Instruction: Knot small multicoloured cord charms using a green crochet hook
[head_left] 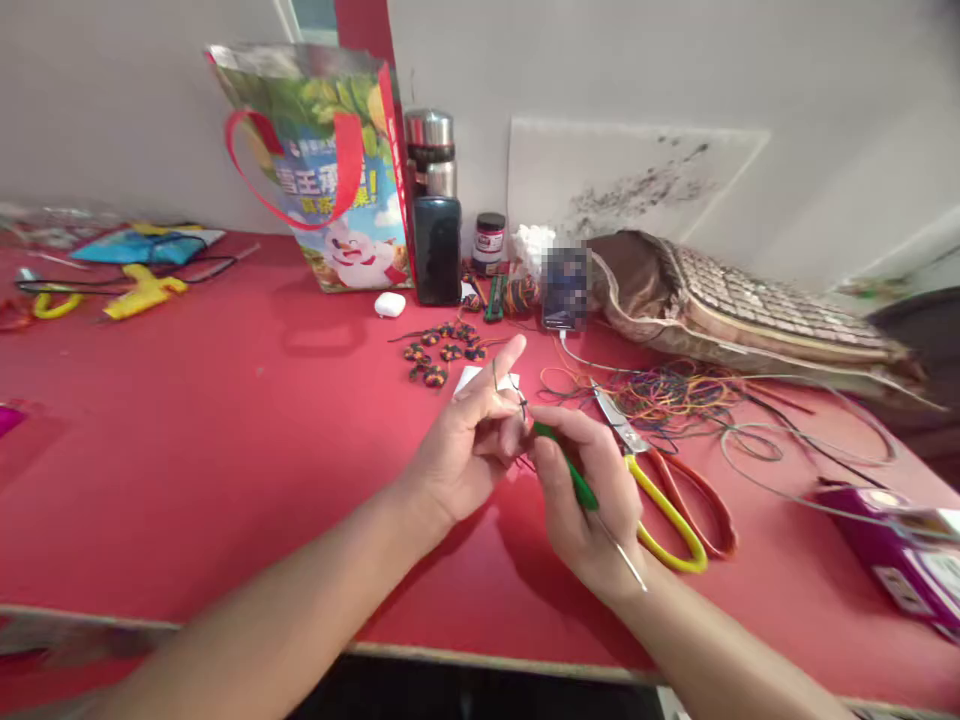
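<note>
Hands [463, 450] close together, left forefinger [511, 353] extended, right gripping green-handled tool [582, 490].

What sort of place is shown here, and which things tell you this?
Probably a craft worktable, at home or in a small workshop; I cannot tell which. The signs are the tangle of coloured thread, the scissors near it, and the green-handled tool in the right hand.
</note>
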